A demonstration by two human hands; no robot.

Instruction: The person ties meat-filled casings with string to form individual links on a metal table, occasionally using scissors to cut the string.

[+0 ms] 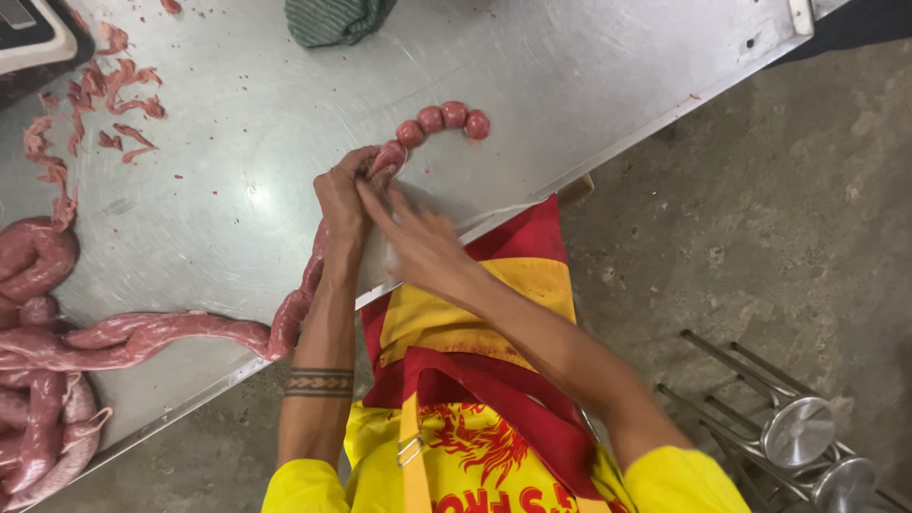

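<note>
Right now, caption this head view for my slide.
Both hands pinch a filled sausage casing into round links on a steel table.

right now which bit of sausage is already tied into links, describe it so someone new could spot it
Start at the steel table and find the person's left hand and right hand, meeting near its front edge. Just beyond the fingers, a short curved chain of links arcs up and right. Unlike the long smooth untied sausage trailing left, it is pinched into small round beads.

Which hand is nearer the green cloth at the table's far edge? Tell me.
Left. The left hand grips the sausage rope below the green cloth; the right hand lies lower, toward the table edge.
</note>
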